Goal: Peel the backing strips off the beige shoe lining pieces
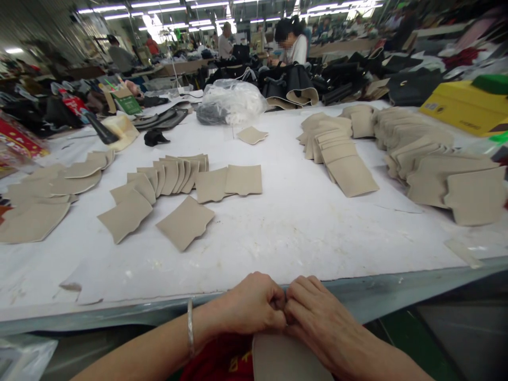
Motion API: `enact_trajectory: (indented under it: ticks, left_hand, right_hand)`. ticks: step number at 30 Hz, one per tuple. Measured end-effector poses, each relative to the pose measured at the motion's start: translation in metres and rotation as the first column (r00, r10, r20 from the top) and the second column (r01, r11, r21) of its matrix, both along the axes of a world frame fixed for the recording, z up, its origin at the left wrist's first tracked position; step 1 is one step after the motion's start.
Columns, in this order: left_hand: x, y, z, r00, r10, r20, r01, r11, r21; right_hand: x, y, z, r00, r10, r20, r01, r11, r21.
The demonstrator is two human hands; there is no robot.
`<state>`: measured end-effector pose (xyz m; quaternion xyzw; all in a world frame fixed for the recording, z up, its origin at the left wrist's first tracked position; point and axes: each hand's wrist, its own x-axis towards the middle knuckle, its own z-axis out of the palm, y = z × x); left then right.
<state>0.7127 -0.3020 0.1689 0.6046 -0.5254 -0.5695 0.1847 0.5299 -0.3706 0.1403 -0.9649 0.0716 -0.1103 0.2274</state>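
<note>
At the table's front edge my left hand and my right hand are closed side by side, knuckles nearly touching. Their fingers pinch the upper edge of a beige leather panel, which hangs over my lap; the pinched edge itself is hidden by the fingers. Beyond them on the white table lies a single beige panel with a wavy edge. Behind it fans a row of similar panels, with two more panels at its right end.
More beige panels lie in overlapping rows at the left and right. A clear plastic bag, a yellow box and black bags stand at the back. Past the table, a person bends over work.
</note>
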Motion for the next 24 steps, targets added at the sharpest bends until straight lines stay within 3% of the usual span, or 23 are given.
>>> enact_trajectory:
  ticks: [5,9,14,17,20,22,24]
  left_hand:
    - [-0.003,-0.005,0.016,0.955,-0.041,0.293,0.073,0.992,-0.099]
    - [0.008,-0.009,0.021,0.918,0.045,0.393,0.006,0.992,-0.126]
    - [0.015,-0.008,0.023,0.973,-0.044,0.227,0.062,0.995,-0.073]
    - [0.017,-0.018,0.029,0.994,-0.059,0.090,0.067,0.994,-0.087]
    - [0.019,-0.028,0.033,0.994,-0.099,-0.050,0.094,0.991,-0.092]
    - [0.017,-0.027,0.030,0.984,-0.136,-0.111,0.130,0.990,-0.063]
    - [0.013,-0.016,0.022,0.976,-0.145,-0.162,0.139,0.989,-0.045]
  right_hand:
    - [-0.003,0.008,0.002,0.998,0.006,0.064,0.003,0.991,-0.137]
    - [-0.010,0.024,0.017,0.989,-0.036,0.142,0.063,0.980,-0.186]
    - [-0.011,0.030,0.033,0.982,-0.028,0.185,0.063,0.980,-0.187]
    - [-0.001,0.016,0.053,0.982,-0.100,0.163,0.108,0.993,-0.043]
    - [0.006,0.005,0.073,0.987,-0.085,0.139,0.079,0.996,0.051]
    - [0.003,0.006,0.073,0.990,-0.086,0.109,0.077,0.993,0.087]
    - [-0.005,0.014,0.058,0.994,-0.101,0.044,0.093,0.984,0.153]
